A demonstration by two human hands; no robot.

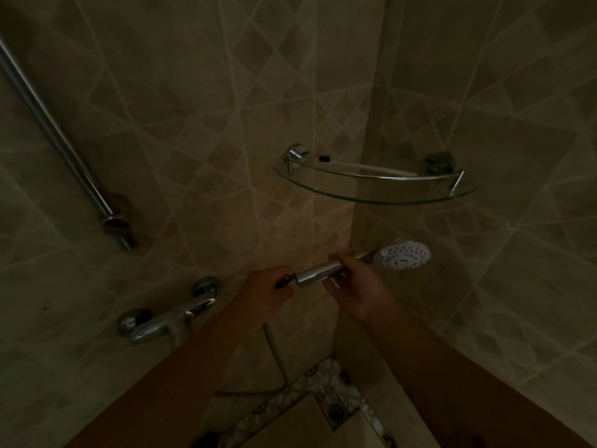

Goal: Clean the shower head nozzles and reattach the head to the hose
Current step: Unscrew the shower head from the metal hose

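Shower head point(401, 254) lies nearly level just right of centre, its white nozzle face turned toward the camera and its chrome handle running down toward eight o'clock. Right hand point(352, 286) wraps its curled fingers round the middle of that handle. Left hand point(265, 287) grips the dark hose end point(284, 282), which sits right against the handle's base; whether the two are joined is too dim to tell. Below, at six o'clock, the hose point(274, 350) hangs down to the floor. A chrome mixer tap point(168, 315) sits at eight o'clock, a slanted rail point(55, 130) at ten o'clock, and a glass corner shelf point(374, 185) at one o'clock.
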